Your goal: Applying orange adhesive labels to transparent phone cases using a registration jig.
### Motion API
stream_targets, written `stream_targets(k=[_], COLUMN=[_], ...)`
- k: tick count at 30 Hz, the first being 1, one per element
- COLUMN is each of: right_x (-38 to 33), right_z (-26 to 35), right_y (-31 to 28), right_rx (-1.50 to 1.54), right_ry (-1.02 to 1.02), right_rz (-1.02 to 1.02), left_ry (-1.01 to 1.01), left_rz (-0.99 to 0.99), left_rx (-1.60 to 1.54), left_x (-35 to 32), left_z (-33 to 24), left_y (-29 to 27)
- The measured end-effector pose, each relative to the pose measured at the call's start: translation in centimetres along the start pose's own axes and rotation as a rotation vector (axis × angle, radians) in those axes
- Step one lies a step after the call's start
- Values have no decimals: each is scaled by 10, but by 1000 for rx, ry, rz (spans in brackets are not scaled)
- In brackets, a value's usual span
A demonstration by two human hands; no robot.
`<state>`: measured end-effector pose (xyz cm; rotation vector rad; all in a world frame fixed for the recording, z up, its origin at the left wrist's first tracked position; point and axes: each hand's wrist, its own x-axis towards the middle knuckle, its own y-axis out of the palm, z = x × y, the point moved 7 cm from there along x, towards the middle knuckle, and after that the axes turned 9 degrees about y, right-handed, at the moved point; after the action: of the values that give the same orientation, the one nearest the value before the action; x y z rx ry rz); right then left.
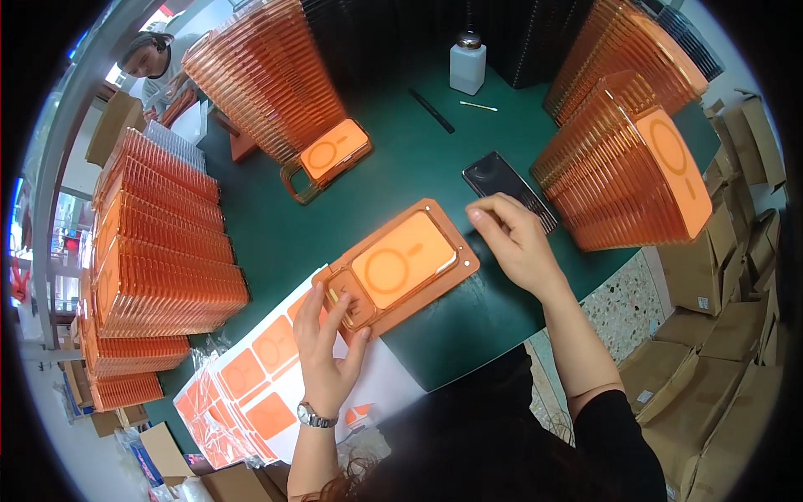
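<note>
A transparent orange phone case (333, 294) lies slantwise on an orange-brown base plate (470, 266) in the middle of the table. Over most of its back sits a bright orange panel (401, 259) with a ring and a short bar mark; a white edge shows at its right corner. My left hand (324, 360) has its fingers spread, their tips at the case's camera end. Just right of the plate, my right hand (520, 251) hovers with fingers curled and thumb close to the index finger. Whether anything small is pinched there cannot be made out.
Sheets of orange stickers (255, 364) lie at the near left. Stacked orange cases (276, 75) stand at left, back and right (619, 167). A dark phone (506, 186), a cotton swab (478, 106), a black stick (432, 110) and a white bottle (467, 65) lie or stand beyond. A person (155, 67) sits far left.
</note>
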<state>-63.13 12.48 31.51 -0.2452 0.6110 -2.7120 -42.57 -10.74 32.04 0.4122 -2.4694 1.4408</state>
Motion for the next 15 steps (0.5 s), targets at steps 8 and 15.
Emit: stream_targets(k=[8,15], right_x=[34,39], right_z=[-16,-38], right_y=[54,69], right_rx=[49,300], right_ry=[373,533], right_rz=[388,501], left_ry=[-76,-475], left_rz=[-81,-49], left_rx=[-116,-583], left_x=[-8,-23], left_z=[8,32], left_y=[-1,21])
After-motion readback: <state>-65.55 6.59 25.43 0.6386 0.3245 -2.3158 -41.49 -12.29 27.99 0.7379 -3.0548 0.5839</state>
